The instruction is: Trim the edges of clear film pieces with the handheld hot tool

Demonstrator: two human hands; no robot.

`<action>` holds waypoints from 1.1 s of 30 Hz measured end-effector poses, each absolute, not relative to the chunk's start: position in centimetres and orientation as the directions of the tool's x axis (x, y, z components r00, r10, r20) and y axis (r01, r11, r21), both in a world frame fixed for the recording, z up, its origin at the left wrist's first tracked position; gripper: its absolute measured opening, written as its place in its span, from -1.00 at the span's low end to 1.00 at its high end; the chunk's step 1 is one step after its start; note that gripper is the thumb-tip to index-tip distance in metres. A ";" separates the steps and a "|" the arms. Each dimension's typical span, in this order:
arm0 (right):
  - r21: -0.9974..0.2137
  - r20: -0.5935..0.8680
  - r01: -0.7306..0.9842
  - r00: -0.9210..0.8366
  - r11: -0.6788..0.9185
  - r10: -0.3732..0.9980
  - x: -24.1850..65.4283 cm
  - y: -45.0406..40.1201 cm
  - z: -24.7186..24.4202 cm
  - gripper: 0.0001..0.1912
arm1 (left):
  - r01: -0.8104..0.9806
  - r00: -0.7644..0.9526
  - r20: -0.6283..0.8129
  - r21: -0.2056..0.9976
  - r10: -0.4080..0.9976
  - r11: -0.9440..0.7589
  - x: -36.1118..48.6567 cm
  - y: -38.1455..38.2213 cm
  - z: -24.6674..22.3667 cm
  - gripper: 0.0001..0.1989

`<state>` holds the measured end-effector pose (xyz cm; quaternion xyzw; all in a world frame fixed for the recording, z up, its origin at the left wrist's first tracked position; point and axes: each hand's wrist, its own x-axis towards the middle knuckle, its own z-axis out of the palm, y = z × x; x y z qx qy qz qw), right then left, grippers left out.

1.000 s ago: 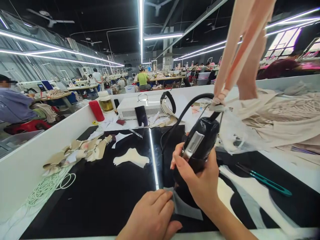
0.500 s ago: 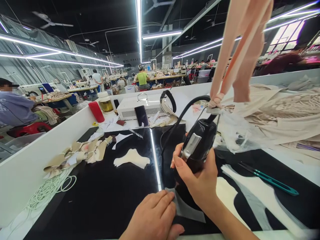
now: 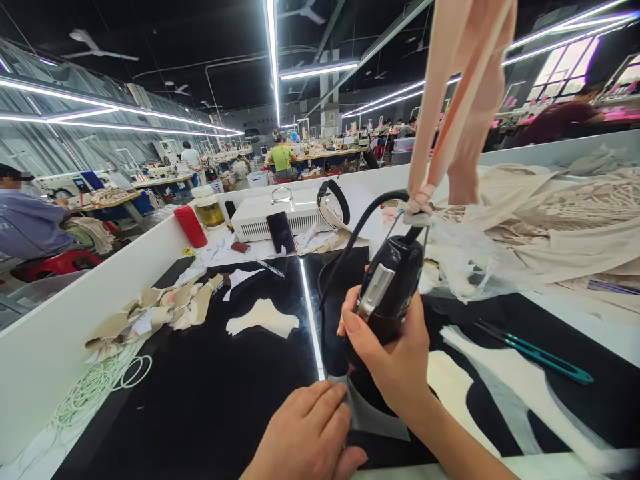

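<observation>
My right hand (image 3: 395, 360) is wrapped round a black handheld machine (image 3: 390, 287) with a silver switch plate, hung from knotted pink fabric strips (image 3: 455, 100). The machine's lower end is hidden behind my hand and wrist. To its left, my left hand (image 3: 310, 430) lies flat, fingers together, its fingertips on the edge of a thin grey translucent piece (image 3: 373, 417) on the black work surface (image 3: 215, 400). Right of my right wrist lie a cream piece (image 3: 453, 387) and a long white piece (image 3: 520, 373) over translucent material. A cream piece (image 3: 263, 317) lies left of centre.
Teal tweezers (image 3: 550, 359) lie at the right. Beige cloth (image 3: 565, 220) is heaped beyond them. Beige scraps (image 3: 165, 307) and pale green cord (image 3: 95, 380) lie left. A white box (image 3: 250, 219), phone (image 3: 281, 233) and red cylinder (image 3: 190, 227) stand behind. A black cable (image 3: 355, 233) arches to the machine.
The machine's top and the hanging strips have shifted left in view, along with a slight shift of the whole view. My left hand stays on the grey piece.
</observation>
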<state>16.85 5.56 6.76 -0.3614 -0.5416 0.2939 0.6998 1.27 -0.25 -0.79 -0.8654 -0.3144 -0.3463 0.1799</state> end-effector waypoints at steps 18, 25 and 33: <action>-0.821 0.553 0.002 0.255 0.572 0.793 16.5 5.7 6.7 -0.69 | 0.668 0.567 0.713 -0.104 0.413 -0.737 1.4 -0.2 -0.6 -0.52; -0.818 0.552 -0.019 0.258 0.575 0.793 16.2 5.9 7.2 -0.74 | 0.676 0.562 0.720 -0.117 0.407 -0.728 1.4 -0.2 -0.7 -0.50; -0.813 0.537 -0.113 0.236 0.572 0.810 15.5 5.8 6.6 -0.61 | 0.666 0.578 0.704 -0.115 0.413 -0.737 1.3 -0.1 -1.1 -0.55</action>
